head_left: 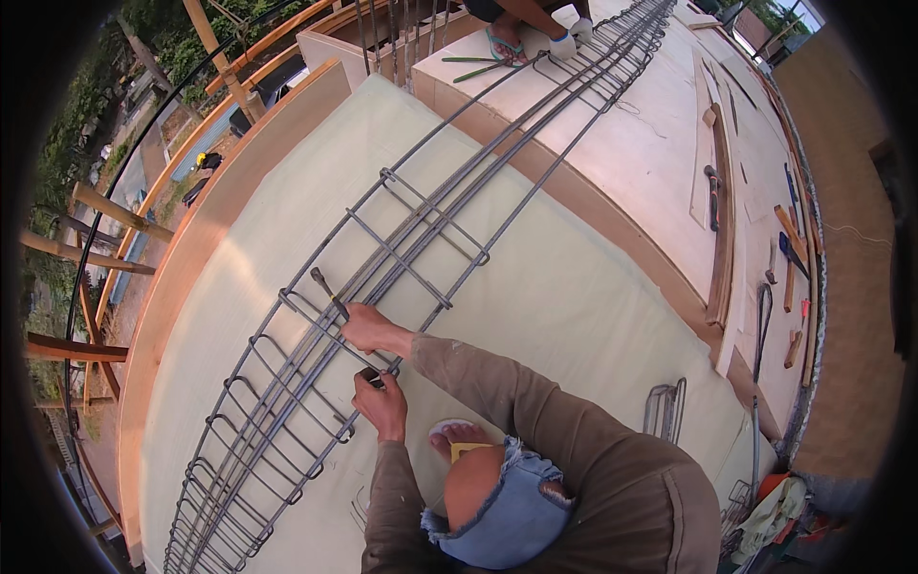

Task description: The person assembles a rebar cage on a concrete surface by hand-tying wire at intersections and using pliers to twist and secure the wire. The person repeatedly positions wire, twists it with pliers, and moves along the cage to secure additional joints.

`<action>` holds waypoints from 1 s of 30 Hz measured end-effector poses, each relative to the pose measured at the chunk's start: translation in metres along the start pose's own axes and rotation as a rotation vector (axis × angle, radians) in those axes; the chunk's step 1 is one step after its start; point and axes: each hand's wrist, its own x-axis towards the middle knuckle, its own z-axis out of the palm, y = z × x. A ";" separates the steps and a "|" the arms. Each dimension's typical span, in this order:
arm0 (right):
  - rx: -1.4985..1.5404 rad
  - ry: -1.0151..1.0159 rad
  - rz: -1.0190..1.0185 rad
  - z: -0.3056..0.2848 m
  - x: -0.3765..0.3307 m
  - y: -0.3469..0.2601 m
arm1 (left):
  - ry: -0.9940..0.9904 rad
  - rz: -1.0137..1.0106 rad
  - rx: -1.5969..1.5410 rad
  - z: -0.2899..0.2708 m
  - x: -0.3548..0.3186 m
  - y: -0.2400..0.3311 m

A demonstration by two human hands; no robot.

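A long rebar cage of steel bars and square stirrups runs diagonally across a pale green covered panel. My right hand is closed around a short dark hand tool with a bent head, held over the cage's middle bars. Just below it, my left hand is closed at a stirrup corner on the near bar. Something small and dark shows at its fingertips; its kind is unclear. Both hands are close together, with the right forearm crossing over the bars' near side.
At the far end, a co-worker's gloved hands touch the cage. Hammers and other tools lie on the boards at right. Loose stirrups rest to my right. A wooden form edge borders the panel at left, with a drop beyond.
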 end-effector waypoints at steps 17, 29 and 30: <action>-0.081 0.263 0.047 -0.050 -0.255 0.133 | -0.519 -0.123 -0.166 -0.031 0.037 -0.005; -0.181 0.213 0.062 0.000 -0.231 0.168 | -0.344 0.041 -0.097 -0.031 0.027 -0.005; -0.190 0.204 0.052 0.003 -0.232 0.163 | -0.330 0.040 -0.060 -0.032 0.026 -0.004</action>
